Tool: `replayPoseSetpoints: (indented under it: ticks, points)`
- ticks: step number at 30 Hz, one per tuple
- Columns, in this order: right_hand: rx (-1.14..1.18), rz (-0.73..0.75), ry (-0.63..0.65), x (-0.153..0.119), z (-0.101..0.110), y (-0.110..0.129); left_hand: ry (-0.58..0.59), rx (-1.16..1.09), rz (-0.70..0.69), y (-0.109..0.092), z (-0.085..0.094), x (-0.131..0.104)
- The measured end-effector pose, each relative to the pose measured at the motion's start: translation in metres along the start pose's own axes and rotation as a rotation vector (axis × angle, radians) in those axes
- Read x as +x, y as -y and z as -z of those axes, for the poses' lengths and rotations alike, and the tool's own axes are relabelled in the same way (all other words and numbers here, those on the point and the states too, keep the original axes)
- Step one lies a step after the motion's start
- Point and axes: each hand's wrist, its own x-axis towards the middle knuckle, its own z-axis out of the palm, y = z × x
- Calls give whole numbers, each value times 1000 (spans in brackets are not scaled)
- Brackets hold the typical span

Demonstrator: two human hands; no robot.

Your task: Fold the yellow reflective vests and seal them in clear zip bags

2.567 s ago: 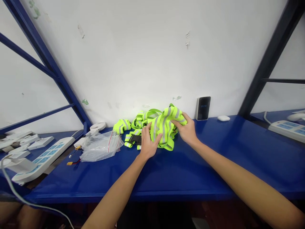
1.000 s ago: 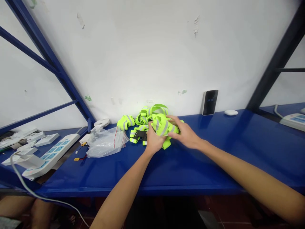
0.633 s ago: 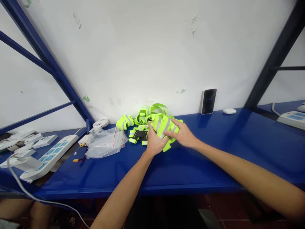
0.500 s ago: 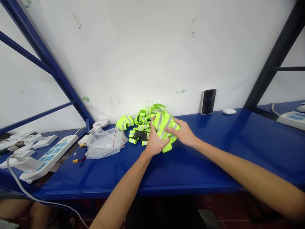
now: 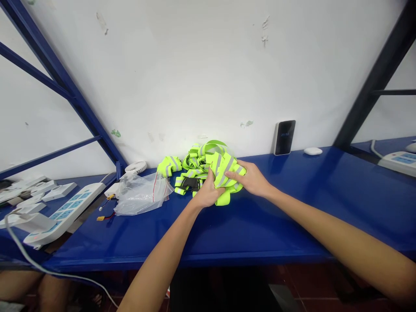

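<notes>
A bundle of neon-yellow reflective straps (image 5: 224,169) with grey stripes is held between my two hands, over the blue table. My left hand (image 5: 208,190) grips its lower left side, thumb and fingers closed on the webbing. On the right side, my right hand (image 5: 251,178) is closed on the same bundle, its thumb across the front. Behind and to the left lies a tangle of similar straps (image 5: 195,161), touching the bundle, with a black buckle (image 5: 191,183) at its front. A smaller folded strap roll (image 5: 169,166) rests further left. The fingers behind the bundle are hidden.
Clear plastic bags (image 5: 143,195) lie left of the straps, near a small white fan (image 5: 136,167) and a yellow connector (image 5: 101,218). A white power strip (image 5: 66,213) is further left. A clock-like display (image 5: 284,138) leans at the wall beside a white case (image 5: 313,151).
My left hand has shifted slightly left and down along the bundle, and its thumb is lower. The bundle's hanging end sits a little further left. My right hand keeps its hold.
</notes>
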Motion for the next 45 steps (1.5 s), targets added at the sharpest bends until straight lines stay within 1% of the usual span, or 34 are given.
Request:
replayPoseSetpoints:
  ticks: [2,3,7,9,14,17,20,24,27,31,33,35,37,41,43,45]
  points:
    - [7,2,-1,-1,-2,0,19,42,-6,-1,1,-1]
    - [25,-13,2,-1,-3,1,11,63,-23,-2,1,-1]
    - [196,-167,35,0,-3,3,-117,163,-114,-6,-4,-1]
    - [306,-219,52,0,-2,4,-171,220,-115,-8,-7,-1]
    - [520,-315,105,0,1,7,-246,332,-118,-10,-10,-4]
    - [620,-361,136,0,-2,7,-259,364,-166,-10,-9,-6]
    - [714,-356,186,-2,-9,3,-245,344,-260,-11,-7,-10]
    - [723,-339,186,-7,-20,-3,-231,322,-393,-13,-7,-16]
    - [726,-366,179,-10,-28,-5,-261,371,-435,-8,-3,-17]
    - [918,-485,154,-11,-39,2,-353,440,-517,8,5,-8]
    - [1033,-549,133,-11,-43,7,-394,466,-516,16,7,-4]
    - [1108,-594,106,-11,-44,11,-448,517,-473,20,5,-2]
    - [1135,-602,81,-9,-43,13,-505,581,-437,21,2,-1]
    - [1113,-515,77,-7,-36,16,-605,666,-413,15,-5,1]
    - [1132,-515,107,-8,-34,17,-625,648,-477,9,-7,2]
    - [1175,-569,161,-11,-34,18,-610,604,-557,2,-8,2]
